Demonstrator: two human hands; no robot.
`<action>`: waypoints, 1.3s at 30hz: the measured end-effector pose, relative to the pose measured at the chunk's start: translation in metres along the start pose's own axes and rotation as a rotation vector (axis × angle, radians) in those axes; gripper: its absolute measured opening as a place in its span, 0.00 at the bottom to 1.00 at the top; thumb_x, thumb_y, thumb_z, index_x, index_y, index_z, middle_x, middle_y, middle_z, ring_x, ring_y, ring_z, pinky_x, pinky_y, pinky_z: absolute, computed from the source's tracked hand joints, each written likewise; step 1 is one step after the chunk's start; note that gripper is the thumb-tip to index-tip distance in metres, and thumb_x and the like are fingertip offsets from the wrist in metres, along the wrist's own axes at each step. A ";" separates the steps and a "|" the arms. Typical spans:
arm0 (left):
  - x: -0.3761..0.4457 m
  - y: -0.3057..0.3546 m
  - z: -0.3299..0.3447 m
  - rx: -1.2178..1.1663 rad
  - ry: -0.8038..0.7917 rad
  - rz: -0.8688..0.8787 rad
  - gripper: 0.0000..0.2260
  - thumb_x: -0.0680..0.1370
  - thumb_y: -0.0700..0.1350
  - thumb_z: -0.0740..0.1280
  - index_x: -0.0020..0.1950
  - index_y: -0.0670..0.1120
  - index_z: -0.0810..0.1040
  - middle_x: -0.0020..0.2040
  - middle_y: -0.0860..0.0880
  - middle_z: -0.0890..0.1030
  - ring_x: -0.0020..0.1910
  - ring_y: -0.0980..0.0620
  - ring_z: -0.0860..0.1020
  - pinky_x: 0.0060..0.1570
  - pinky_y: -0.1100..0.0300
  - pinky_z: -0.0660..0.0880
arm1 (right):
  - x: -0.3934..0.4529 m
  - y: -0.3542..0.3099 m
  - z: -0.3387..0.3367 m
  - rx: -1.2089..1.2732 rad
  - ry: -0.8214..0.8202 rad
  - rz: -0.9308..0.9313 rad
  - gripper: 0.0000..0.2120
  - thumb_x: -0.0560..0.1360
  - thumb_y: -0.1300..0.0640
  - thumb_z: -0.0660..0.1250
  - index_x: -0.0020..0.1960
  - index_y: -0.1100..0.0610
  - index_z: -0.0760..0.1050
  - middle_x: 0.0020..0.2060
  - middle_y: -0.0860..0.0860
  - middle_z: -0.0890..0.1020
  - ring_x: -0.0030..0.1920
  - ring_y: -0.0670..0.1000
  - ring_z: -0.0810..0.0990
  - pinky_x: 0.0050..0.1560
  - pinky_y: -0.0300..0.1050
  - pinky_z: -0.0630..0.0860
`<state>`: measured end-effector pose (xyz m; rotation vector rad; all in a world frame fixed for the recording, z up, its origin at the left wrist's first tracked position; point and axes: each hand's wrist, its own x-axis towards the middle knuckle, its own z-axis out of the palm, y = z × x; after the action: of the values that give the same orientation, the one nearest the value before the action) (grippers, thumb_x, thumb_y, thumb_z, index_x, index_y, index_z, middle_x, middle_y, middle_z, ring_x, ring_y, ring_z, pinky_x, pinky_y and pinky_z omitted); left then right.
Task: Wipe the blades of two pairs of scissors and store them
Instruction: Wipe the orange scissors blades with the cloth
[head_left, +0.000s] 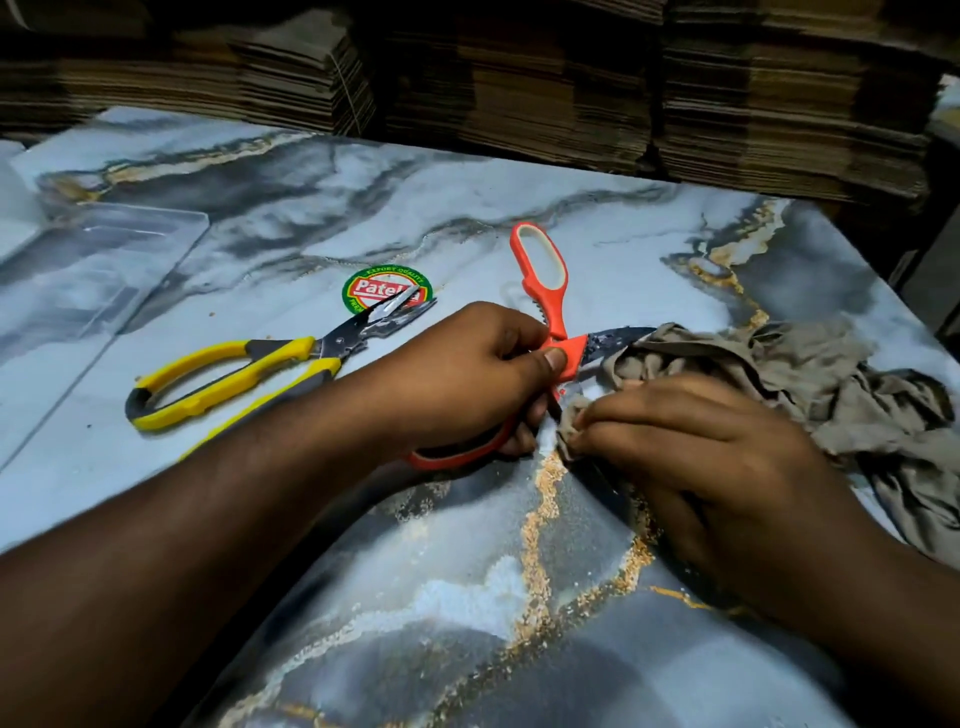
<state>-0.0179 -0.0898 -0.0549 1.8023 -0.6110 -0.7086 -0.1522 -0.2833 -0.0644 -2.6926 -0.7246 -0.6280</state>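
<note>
The left hand (467, 374) holds the orange scissors (550, 322) near the middle, where the two halves join, with the thumb on the orange part. The scissors are wide open. One handle loop points up and away, and the other sits under the hand. The right hand (691, 441) pinches a bit of the gray-brown cloth (769, 374) around the near blade. The far blade pokes out to the right, touches the heap of cloth, and has dark spots on it, so it looks dirty.

So the wiping is only part way done. The yellow scissors (244, 374) lie to the left, a little open, with their tips on a round sticker (374, 291). I cannot tell if they are clean. Neither pair is put away. A clear plastic tray (98, 270) at the far left may be where they go.

The table (467, 597) looks like gray and blue marble with gold lines. Behind it are tall stacks of flat cardboard (519, 78). The room is dim.
</note>
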 end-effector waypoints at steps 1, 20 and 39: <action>0.000 0.000 0.000 0.000 0.004 -0.005 0.14 0.87 0.43 0.61 0.49 0.35 0.77 0.30 0.47 0.78 0.27 0.50 0.78 0.28 0.59 0.77 | 0.001 -0.001 0.001 0.001 -0.015 -0.004 0.12 0.81 0.65 0.67 0.60 0.59 0.86 0.61 0.51 0.85 0.58 0.55 0.84 0.61 0.49 0.78; 0.002 -0.001 -0.002 -0.042 0.024 -0.013 0.15 0.88 0.43 0.61 0.52 0.31 0.77 0.31 0.46 0.78 0.26 0.49 0.79 0.29 0.57 0.79 | -0.024 0.005 -0.020 0.374 -0.009 0.215 0.06 0.78 0.56 0.74 0.52 0.47 0.86 0.51 0.42 0.88 0.53 0.47 0.87 0.71 0.50 0.74; 0.005 -0.003 -0.003 -0.097 0.090 -0.009 0.16 0.86 0.49 0.64 0.46 0.37 0.77 0.29 0.45 0.77 0.24 0.45 0.78 0.28 0.57 0.77 | -0.021 0.000 -0.011 0.178 0.020 0.130 0.03 0.77 0.57 0.74 0.45 0.55 0.86 0.47 0.47 0.84 0.48 0.51 0.83 0.50 0.52 0.78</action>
<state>-0.0116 -0.0905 -0.0578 1.7384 -0.5013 -0.6486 -0.1724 -0.2964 -0.0647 -2.5408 -0.5666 -0.5317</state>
